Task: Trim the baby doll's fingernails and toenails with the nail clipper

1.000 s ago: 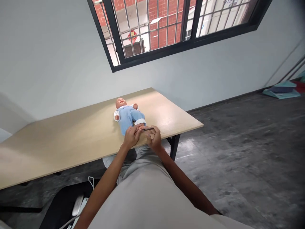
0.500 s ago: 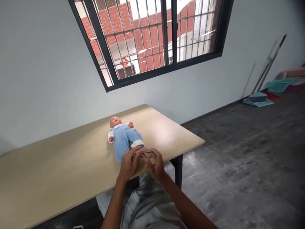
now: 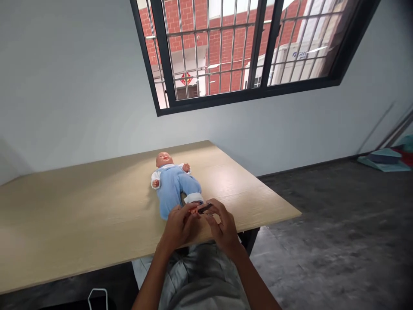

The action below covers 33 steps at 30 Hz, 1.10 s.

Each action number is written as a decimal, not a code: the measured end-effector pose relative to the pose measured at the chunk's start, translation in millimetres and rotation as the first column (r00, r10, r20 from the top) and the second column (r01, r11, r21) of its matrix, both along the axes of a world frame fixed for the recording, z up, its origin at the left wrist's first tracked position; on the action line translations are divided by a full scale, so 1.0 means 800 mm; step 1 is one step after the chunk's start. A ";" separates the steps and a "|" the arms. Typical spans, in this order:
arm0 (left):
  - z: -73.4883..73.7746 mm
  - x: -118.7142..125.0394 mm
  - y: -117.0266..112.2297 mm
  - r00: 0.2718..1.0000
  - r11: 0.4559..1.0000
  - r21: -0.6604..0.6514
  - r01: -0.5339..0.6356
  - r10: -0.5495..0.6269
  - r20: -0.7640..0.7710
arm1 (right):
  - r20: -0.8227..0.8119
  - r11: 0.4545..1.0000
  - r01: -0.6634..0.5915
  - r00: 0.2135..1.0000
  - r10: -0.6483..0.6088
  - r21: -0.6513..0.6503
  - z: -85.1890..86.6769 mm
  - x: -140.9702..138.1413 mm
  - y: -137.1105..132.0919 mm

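Observation:
A baby doll (image 3: 176, 183) in light blue overalls with white sleeves lies on its back on the wooden table (image 3: 97, 215), its head toward the wall. My left hand (image 3: 179, 226) is closed around the doll's bare foot (image 3: 194, 210), below the rolled white cuff (image 3: 193, 198). From the right, my right hand (image 3: 224, 224) pinches a small metal nail clipper (image 3: 205, 208) between thumb and fingers. The clipper's tip is at the doll's toes; whether it touches them I cannot tell. My fingers partly hide the foot.
The table's front edge runs just under my wrists, and its right corner (image 3: 298, 213) juts over the dark floor (image 3: 322, 249). Behind stands a wall with a barred window (image 3: 222, 56). A dustpan (image 3: 383, 159) lies on the floor at far right.
The view has turned left, so the scene sits further right. The nail clipper's lever and body stood apart before; now they look pressed together. The left hand still holds the foot.

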<state>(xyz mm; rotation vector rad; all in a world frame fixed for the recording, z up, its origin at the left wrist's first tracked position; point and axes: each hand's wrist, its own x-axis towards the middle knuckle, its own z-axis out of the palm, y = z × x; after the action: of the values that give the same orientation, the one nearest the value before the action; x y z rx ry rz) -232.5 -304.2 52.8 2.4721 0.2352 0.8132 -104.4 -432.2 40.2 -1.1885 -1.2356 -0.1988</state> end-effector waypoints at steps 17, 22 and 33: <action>0.007 -0.002 -0.004 1.000 1.000 0.023 -0.010 0.010 -0.007 | -0.360 0.986 -0.134 0.919 0.160 0.094 -0.018 -0.004 0.015; 0.007 -0.001 -0.003 1.000 1.000 0.024 -0.017 0.017 -0.011 | -0.273 0.988 -0.127 0.951 0.146 0.084 -0.021 -0.008 0.013; 0.005 -0.002 -0.002 1.000 1.000 0.031 0.001 -0.001 -0.007 | -0.052 0.988 -0.043 0.997 0.052 0.147 -0.031 -0.011 0.013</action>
<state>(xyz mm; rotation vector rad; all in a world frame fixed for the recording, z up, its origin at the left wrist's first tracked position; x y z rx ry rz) -234.0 -305.6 56.4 2.5037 0.2259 0.8140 -113.3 -421.7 15.1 -1.0305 -1.1789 -0.2156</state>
